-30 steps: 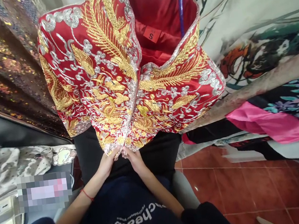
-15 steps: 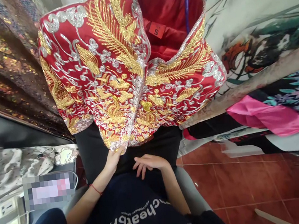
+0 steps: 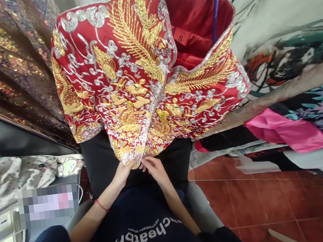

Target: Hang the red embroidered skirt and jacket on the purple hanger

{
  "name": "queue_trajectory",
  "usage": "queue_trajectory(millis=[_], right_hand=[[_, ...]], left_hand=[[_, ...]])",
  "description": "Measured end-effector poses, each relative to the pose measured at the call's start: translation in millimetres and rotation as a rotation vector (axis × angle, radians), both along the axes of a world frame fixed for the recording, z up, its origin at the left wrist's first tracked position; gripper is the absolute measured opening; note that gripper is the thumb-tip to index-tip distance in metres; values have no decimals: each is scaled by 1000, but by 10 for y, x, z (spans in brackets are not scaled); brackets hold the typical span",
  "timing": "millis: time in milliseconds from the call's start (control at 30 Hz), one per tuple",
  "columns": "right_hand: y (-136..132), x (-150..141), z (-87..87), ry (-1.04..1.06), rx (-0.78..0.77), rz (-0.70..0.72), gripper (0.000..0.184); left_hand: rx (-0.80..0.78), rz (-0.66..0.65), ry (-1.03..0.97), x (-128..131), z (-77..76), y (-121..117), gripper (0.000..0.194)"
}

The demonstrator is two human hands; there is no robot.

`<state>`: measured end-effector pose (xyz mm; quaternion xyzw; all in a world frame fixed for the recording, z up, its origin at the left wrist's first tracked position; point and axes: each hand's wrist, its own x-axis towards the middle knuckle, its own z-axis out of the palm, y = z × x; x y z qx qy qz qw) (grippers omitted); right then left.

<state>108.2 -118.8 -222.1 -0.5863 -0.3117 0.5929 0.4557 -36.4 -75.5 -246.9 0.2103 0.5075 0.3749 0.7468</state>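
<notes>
A red jacket (image 3: pixel 134 89), thickly embroidered in gold and silver, hangs in front of me from a purple hanger (image 3: pixel 214 4). A tag (image 3: pixel 182 36) marked S shows on its red lining inside the neck. With fingers closed on its lower front corner, my left hand (image 3: pixel 123 172), red cord at the wrist, holds the hem. Close beside it, my right hand (image 3: pixel 155 168) pinches the edge of the front opening at the hem. Whatever lies between its fingertips is too small to make out. The jacket's lower edge rests over my dark-clothed lap (image 3: pixel 98 160).
Sequined brown fabric (image 3: pixel 16 68) hangs at the left, above a grey surface with a dotted cloth (image 3: pixel 12 174) and a power strip (image 3: pixel 3 234). Painted pale fabric (image 3: pixel 283 11) and pink satin (image 3: pixel 286 127) hang right. Red floor tiles (image 3: pixel 248 200) lie below.
My right hand has moved up and left from near my lap to the jacket's hem, its spread fingers now closed. My left hand keeps its hold. The jacket appears shifted slightly right.
</notes>
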Motion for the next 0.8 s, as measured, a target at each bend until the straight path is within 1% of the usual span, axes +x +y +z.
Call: queue_trajectory(millis=[133,267,367,567,800], right_hand=[[-41,-23,38,-16,22,-55,28],[-71,-74,40,-16,53,-118,28],[-84,-134,35,-10,69,-146,30],[-50,-180,41,6,106,-119,36],[-12,-166,71,-13,106,-122,33]], left_hand=[[-8,-16,-33,8,-7,-26,46],[0,-33,-80,25,57,-35,49],[-2,-20,-70,13,114,-18,54],[34,-23,-42,-38,158,3,51],[39,-47,-47,-50,139,7,55]])
